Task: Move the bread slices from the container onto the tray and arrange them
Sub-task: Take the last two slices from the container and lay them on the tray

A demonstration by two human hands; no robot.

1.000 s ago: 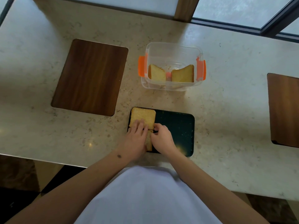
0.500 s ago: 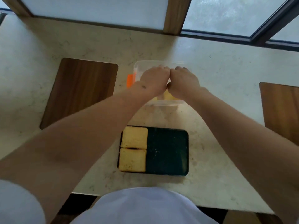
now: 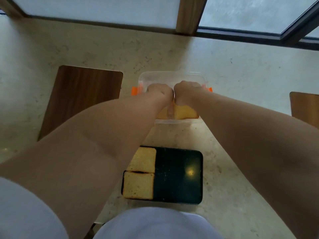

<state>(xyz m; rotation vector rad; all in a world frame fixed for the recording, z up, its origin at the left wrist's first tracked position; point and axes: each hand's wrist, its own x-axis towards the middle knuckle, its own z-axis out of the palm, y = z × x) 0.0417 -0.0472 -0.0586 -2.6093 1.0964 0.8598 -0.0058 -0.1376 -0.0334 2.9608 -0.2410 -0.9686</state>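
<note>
Reaching into the box [image 3: 172,75], left hand [image 3: 159,91] and right hand [image 3: 187,91] curled over the slices [image 3: 185,113]; grip hidden. I should lift gently, keeping them flat for the tray [image 3: 179,175].

Pale stone counter [image 3: 241,80] with wooden inlays [image 3: 82,99] beneath windows [image 3: 250,12].

- The container [image 3: 172,77] is seen to be clear, smooth plastic, with orange plastic clips [image 3: 134,91] at its sides.
- The tray [image 3: 179,175], nearer than the container, is dark and glossy, with a light reflected on it.
- The bread slices [image 3: 140,173] on the tray look porous and matt.
- The countertop [image 3: 241,80] looks like pale speckled stone.
- A wood-grain panel [image 3: 82,99] is set left of the container.
</note>
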